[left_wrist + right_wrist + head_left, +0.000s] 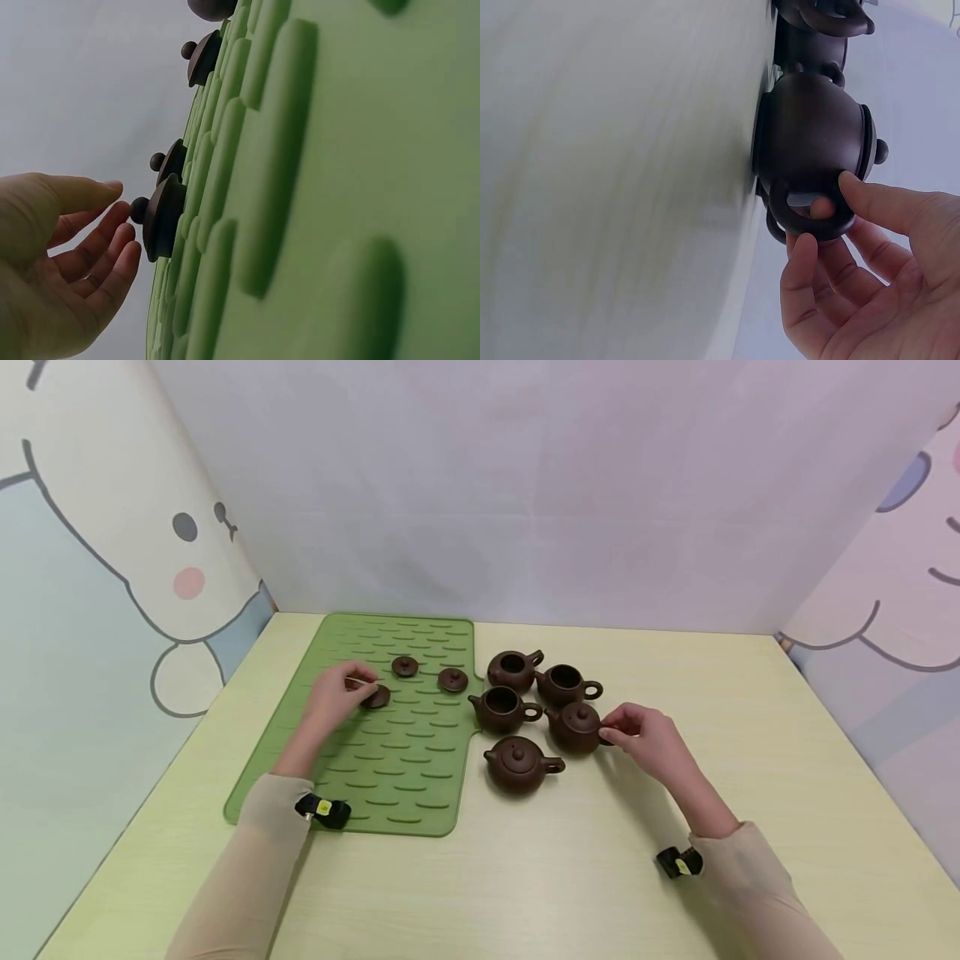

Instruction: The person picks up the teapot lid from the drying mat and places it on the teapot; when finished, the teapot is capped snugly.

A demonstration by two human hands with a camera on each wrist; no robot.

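My left hand (335, 697) is over the green mat with relaxed fingers. Its thumb and fingertips are close beside the knob of a dark brown teapot lid (163, 219), with nothing pinched between them. Two more lids, one (405, 667) farther back and one (453, 680) to the right, lie knob up on the mat. On the table, my right hand (647, 739) holds the handle of a lidded teapot (577, 727), one fingertip showing through the handle loop in the right wrist view. That teapot stands upright with its spout pointing left.
Three lidless teapots stand close together behind and left of the held one: a rear one (512, 670), a right one (562, 685) and a left one (501, 708). A second lidded teapot (517, 765) stands in front. The green mat (352, 793) covers the table's left part.
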